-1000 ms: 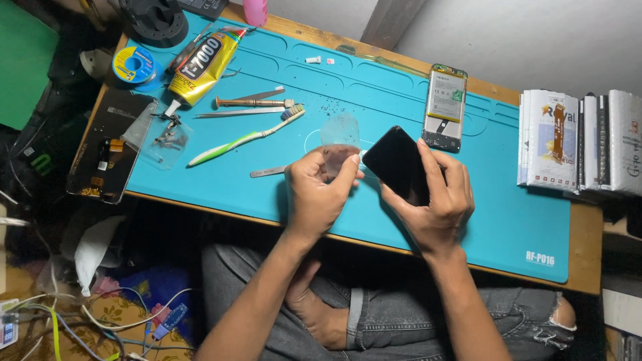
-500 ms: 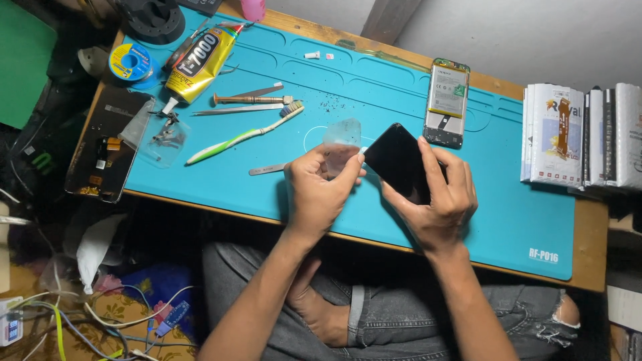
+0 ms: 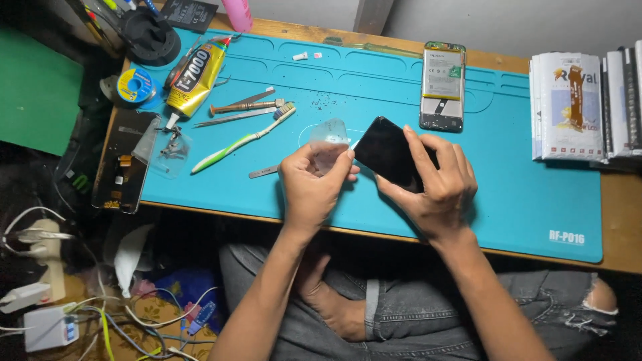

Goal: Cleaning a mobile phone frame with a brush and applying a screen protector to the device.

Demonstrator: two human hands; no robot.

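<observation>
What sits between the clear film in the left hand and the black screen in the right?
Nothing visible. The left hand pinches the clear film just left of the black screen held in the right hand; only bare blue mat shows behind the narrow gap.

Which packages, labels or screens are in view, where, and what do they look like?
Black phone screen: dark glossy rectangle, held in right hand.
Clear film: pinched by left hand.
Glue tube: mat's upper left, yellow with black label.
Opened phone: upper mat, white-labelled battery showing.
White packets: stacked at right, orange strip pictured.
Dark display panel: left edge.
</observation>
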